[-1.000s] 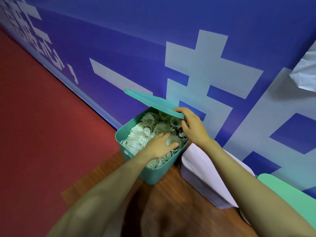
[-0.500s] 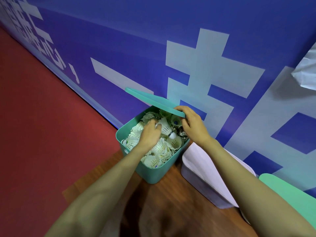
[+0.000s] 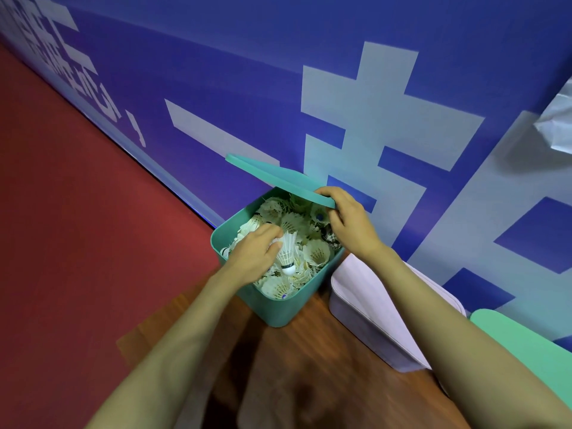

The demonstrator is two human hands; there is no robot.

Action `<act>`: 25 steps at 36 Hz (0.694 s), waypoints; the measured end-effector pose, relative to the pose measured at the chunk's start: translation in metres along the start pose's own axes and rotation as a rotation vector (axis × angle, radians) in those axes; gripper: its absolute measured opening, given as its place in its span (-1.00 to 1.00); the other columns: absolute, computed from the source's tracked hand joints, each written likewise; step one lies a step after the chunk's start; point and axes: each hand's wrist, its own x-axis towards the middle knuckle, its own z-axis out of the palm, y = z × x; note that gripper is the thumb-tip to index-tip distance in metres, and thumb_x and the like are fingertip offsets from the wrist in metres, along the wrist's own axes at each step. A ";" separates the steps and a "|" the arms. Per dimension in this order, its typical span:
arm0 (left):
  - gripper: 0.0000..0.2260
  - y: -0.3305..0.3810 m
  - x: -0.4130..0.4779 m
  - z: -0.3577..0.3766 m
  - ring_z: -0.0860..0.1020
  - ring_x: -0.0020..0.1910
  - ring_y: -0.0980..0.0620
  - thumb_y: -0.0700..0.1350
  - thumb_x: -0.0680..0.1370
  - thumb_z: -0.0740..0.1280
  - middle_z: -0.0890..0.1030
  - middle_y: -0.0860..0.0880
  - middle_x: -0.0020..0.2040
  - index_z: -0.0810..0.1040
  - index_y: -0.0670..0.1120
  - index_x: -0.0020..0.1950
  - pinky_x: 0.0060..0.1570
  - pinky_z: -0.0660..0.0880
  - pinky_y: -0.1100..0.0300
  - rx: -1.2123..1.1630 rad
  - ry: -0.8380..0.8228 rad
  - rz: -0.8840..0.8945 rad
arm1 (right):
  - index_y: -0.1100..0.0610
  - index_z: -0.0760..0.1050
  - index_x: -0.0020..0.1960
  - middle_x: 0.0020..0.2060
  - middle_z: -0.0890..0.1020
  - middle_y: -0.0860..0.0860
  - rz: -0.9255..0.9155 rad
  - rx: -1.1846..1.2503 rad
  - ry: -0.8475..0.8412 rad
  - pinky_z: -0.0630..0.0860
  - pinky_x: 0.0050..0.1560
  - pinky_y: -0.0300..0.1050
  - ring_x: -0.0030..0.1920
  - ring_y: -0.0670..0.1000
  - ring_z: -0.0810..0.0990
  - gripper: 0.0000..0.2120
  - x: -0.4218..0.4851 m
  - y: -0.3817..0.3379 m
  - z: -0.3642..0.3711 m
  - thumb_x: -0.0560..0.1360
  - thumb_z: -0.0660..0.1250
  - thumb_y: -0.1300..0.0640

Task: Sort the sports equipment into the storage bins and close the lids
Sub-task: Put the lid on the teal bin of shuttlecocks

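Note:
A teal storage bin (image 3: 280, 308) stands on a wooden surface, filled with several white shuttlecocks (image 3: 315, 252). My right hand (image 3: 348, 219) grips the near corner of the bin's teal lid (image 3: 278, 178), which is held raised and tilted above the far side of the bin. My left hand (image 3: 255, 252) reaches into the bin, its fingers closed on the skirt of one white shuttlecock (image 3: 286, 252) whose cork end points down toward me.
A pale lilac bin with its lid on (image 3: 380, 308) sits right of the teal bin. A green lid or bin (image 3: 526, 348) shows at the far right edge. Behind stands a blue banner wall (image 3: 216, 88); red floor (image 3: 77, 243) lies left.
My left hand moved from the near side of the pile toward the bin's left and closed on one shuttlecock, which now stands out from the pile. The lid stays raised in my right hand.

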 end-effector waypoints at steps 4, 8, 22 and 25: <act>-0.92 -0.007 -0.017 -0.010 0.50 0.13 0.12 0.04 0.54 0.16 0.48 0.17 0.22 0.42 0.10 -0.10 0.12 0.43 0.14 -0.040 -0.041 0.148 | 0.15 0.45 0.23 0.13 0.54 0.03 0.002 0.001 -0.004 0.36 0.09 -0.25 0.06 -0.11 0.44 -0.63 0.000 0.001 0.000 0.50 0.13 0.40; -0.90 -0.007 -0.029 -0.018 0.54 -0.09 0.08 -0.05 0.50 0.26 0.48 0.19 0.19 0.40 0.03 -0.21 -0.06 0.49 0.09 0.149 -0.166 0.207 | 0.14 0.45 0.24 0.14 0.54 0.03 0.007 -0.005 -0.007 0.35 0.11 -0.23 0.08 -0.10 0.44 -0.64 0.001 -0.001 0.002 0.51 0.13 0.39; -0.90 -0.003 -0.018 -0.005 0.49 0.13 0.12 -0.11 0.54 0.31 0.40 0.05 0.39 0.60 -0.11 -0.07 0.13 0.34 0.27 0.217 -0.440 0.024 | 0.15 0.45 0.23 0.15 0.54 0.07 -0.005 -0.021 -0.004 0.38 0.17 -0.12 0.13 0.03 0.49 -0.62 0.001 -0.001 0.010 0.48 0.11 0.38; -0.89 0.001 -0.013 -0.007 0.47 0.22 0.02 -0.15 0.55 0.30 0.46 -0.05 0.35 0.58 -0.17 -0.07 0.09 0.31 0.26 0.199 -0.531 -0.038 | 0.16 0.46 0.22 0.15 0.54 0.05 -0.029 -0.033 -0.018 0.38 0.21 -0.11 0.16 0.04 0.48 -0.61 0.001 0.000 0.014 0.45 0.12 0.37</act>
